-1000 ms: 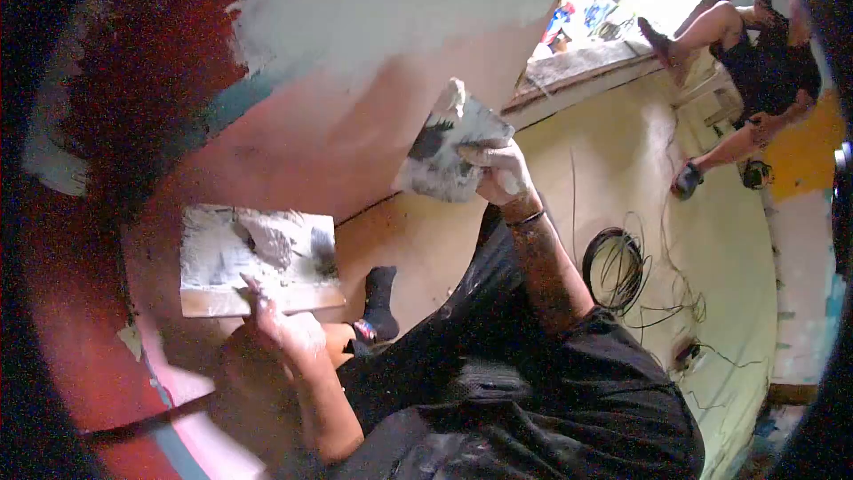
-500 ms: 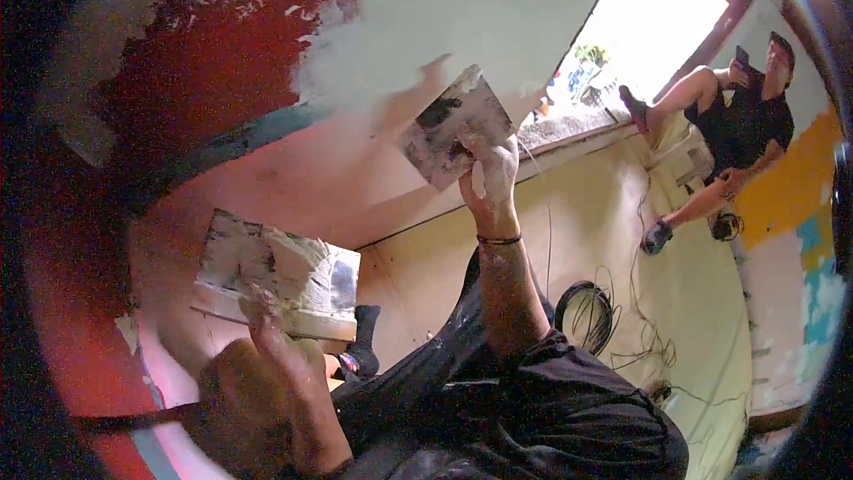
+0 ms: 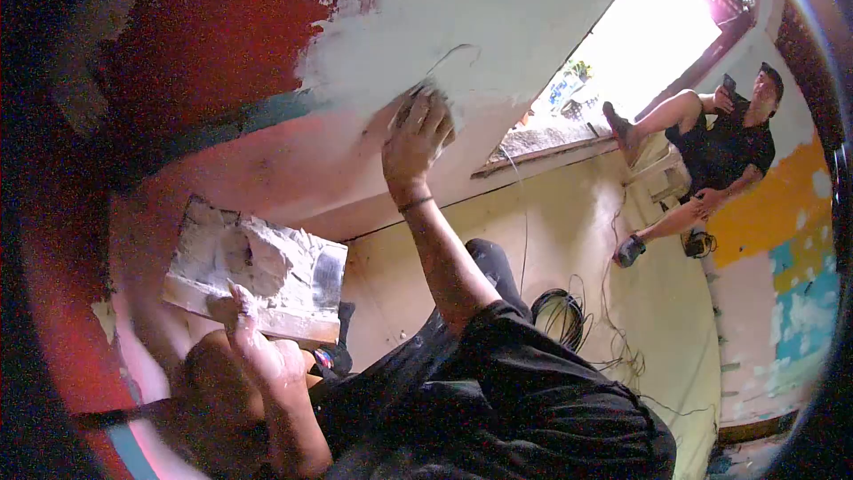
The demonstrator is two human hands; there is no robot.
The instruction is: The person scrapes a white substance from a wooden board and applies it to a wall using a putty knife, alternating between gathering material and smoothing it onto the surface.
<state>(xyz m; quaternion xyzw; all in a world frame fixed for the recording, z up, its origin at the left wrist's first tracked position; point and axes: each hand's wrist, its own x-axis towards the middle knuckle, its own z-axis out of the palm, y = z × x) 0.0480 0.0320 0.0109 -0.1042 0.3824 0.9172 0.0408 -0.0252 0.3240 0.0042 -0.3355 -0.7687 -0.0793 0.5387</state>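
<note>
My left hand [image 3: 244, 316] grips the near edge of a plaster hawk [image 3: 330, 277], a flat rectangular board tilted at the lower left, with its thumb up along the edge. A thick heap of wet white plaster [image 3: 267, 262] lies on the board. My right hand [image 3: 416, 144] is closed around a plastering trowel [image 3: 425, 86] held up to the wall [image 3: 498, 27]. Most of its blade is hidden behind the fingers. Just above it, a thin curved line marks the pale coating. Both hands are smeared with plaster.
Red paint [image 3: 222, 44] shows on the wall beside the pale coating. A bright window [image 3: 653, 31] with a sill [image 3: 551, 135] is at upper right. Another person [image 3: 724, 147] sits at right holding a phone [image 3: 729, 86]. Coiled cable [image 3: 560, 318] lies on the floor below.
My right hand has moved left and turned its back to me, bringing the trowel from face-on to against the wall. The hawk has shifted slightly left with my left hand.
</note>
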